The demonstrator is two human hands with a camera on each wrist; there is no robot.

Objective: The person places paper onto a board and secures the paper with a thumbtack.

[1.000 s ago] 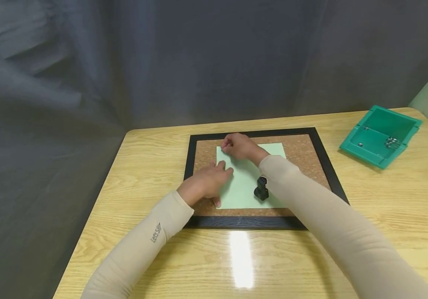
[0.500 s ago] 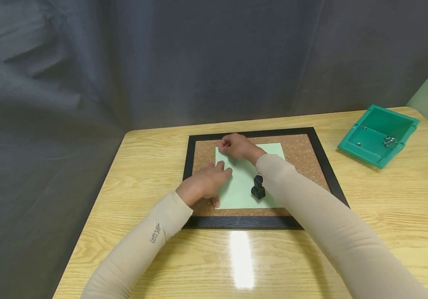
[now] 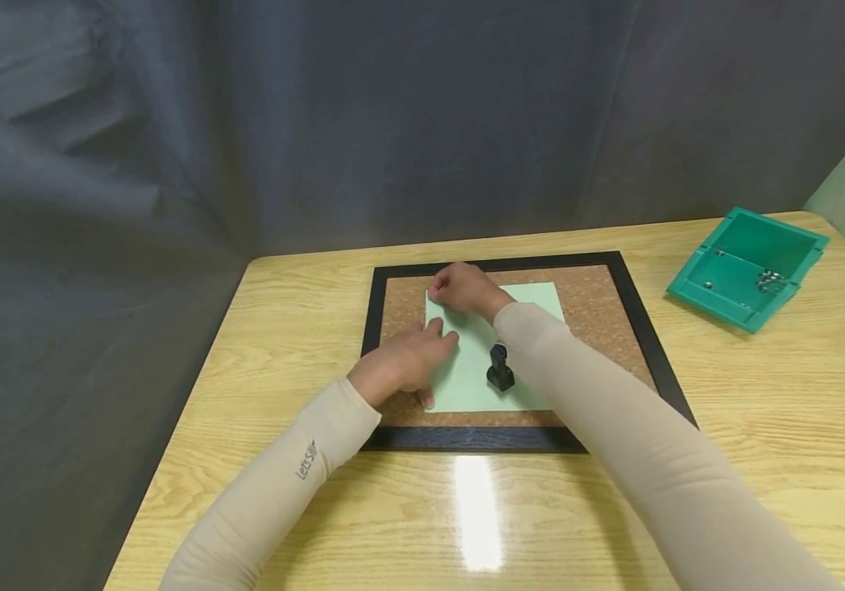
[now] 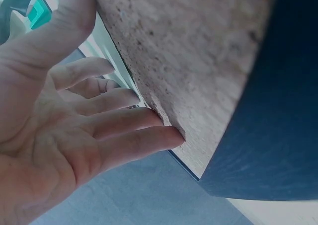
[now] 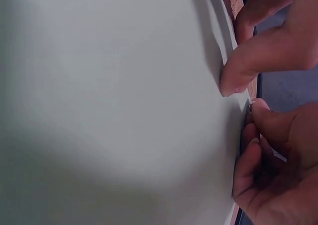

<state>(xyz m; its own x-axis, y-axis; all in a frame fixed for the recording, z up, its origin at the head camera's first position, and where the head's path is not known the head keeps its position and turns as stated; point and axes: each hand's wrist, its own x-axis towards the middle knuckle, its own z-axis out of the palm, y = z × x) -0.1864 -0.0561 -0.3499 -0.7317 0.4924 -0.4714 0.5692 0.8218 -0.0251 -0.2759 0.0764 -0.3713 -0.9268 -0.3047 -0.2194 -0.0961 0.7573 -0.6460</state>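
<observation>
A pale green paper sheet (image 3: 470, 357) lies on a cork board (image 3: 596, 300) with a black frame. My left hand (image 3: 409, 358) rests spread over the sheet's left edge, its fingers straight and touching paper and cork. At the sheet's far left corner, my right hand (image 3: 468, 289) pinches a small shiny pin (image 5: 249, 106) between thumb and index finger, against the paper. Most of the pin is hidden by the fingertips. In the left wrist view, the fingertips (image 4: 171, 135) touch the cork near the frame.
A green open tray (image 3: 718, 287) with several small shiny pins (image 3: 771, 281) stands at the back right of the wooden table (image 3: 304, 345). A black camera mount (image 3: 500, 369) sticks out by my right wrist, above the sheet. A dark curtain (image 3: 422, 123) hangs behind the table.
My right hand has shifted slightly left at the sheet's corner, and its forearm and the black mount have swung left. My left hand has stayed in place.
</observation>
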